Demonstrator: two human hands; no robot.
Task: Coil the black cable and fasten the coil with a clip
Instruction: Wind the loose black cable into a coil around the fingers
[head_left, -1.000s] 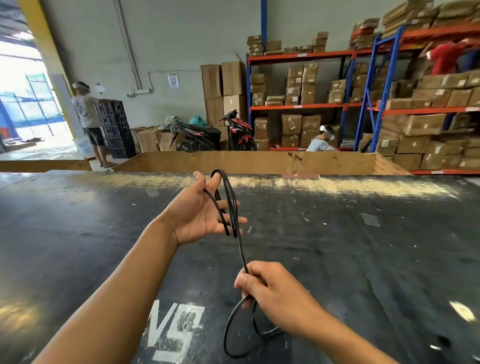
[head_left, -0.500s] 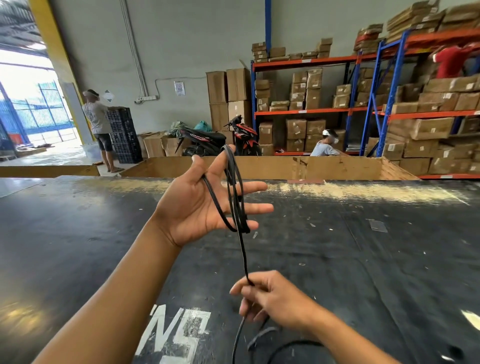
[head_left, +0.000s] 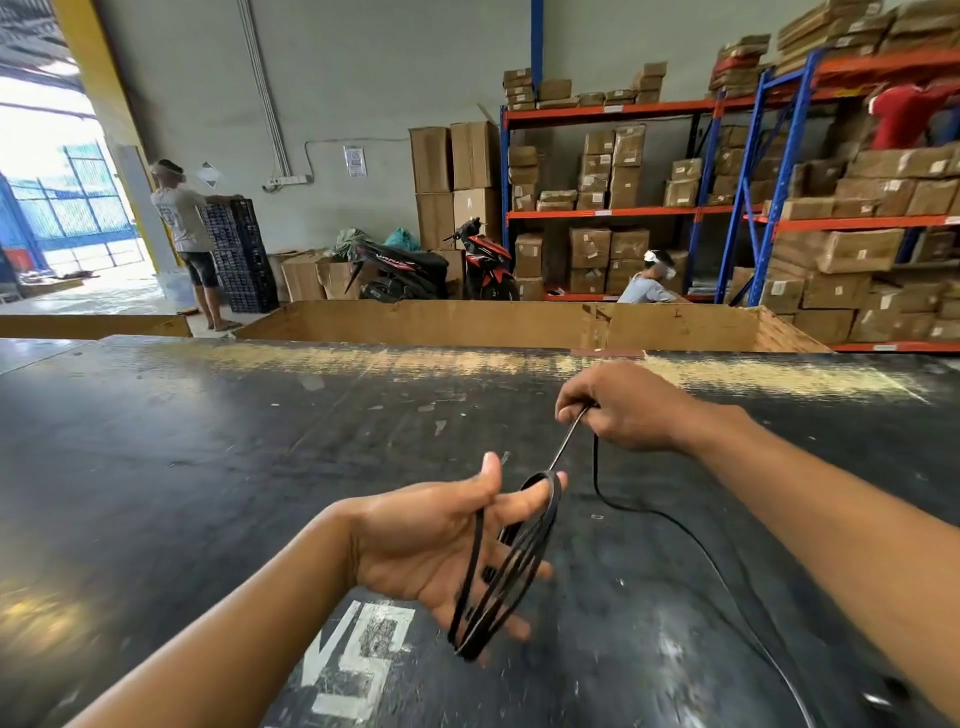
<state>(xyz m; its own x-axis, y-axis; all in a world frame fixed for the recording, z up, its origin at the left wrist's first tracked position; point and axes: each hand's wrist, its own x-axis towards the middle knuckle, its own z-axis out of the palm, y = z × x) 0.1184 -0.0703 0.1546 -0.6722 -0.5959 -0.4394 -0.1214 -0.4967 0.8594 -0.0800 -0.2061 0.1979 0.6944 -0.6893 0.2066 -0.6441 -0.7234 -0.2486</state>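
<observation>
My left hand is palm up over the dark table, fingers spread, with several loops of the black cable hanging around its fingers. My right hand is farther out and higher, pinching the cable's running strand, which stretches taut from the coil up to it. The free tail of the cable drops from the right hand and trails across the table toward the lower right edge of the view. No clip is visible.
White painted letters mark the table near me. Beyond the far table edge stands a low cardboard-walled bin. Behind it are a person by stacked crates, parked motorbikes, a seated person and racks of boxes.
My right hand has risen from below the left hand to beyond it, drawing the strand taut. My left hand has dropped nearer to me, with more loops on it.
</observation>
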